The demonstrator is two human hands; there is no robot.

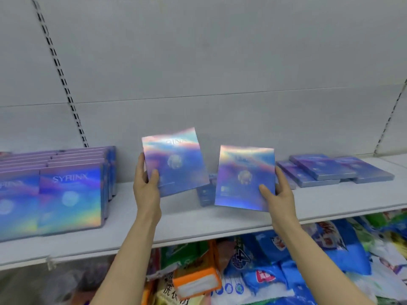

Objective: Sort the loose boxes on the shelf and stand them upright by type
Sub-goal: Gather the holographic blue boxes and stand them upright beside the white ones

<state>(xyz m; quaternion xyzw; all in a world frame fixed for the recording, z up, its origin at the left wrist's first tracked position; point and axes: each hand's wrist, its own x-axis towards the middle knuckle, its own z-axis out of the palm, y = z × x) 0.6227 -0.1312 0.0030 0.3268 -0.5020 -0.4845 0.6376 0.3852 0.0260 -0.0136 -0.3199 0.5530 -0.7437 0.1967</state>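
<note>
My left hand (147, 183) grips the lower left edge of a flat holographic blue-purple box (175, 161), held upright and tilted above the white shelf (198, 223). My right hand (278, 195) grips the lower right corner of a second, matching box (244, 177), also upright and facing me. At the left, several identical boxes (70, 192) stand upright in rows. At the right, several loose boxes (330, 170) of the same look lie flat in an untidy pile. A small blue box (204, 194) lies on the shelf between the two held boxes, partly hidden.
A white back panel (220, 73) with slotted uprights rises behind the shelf. The lower shelf holds blue, green and orange bagged goods (275, 260).
</note>
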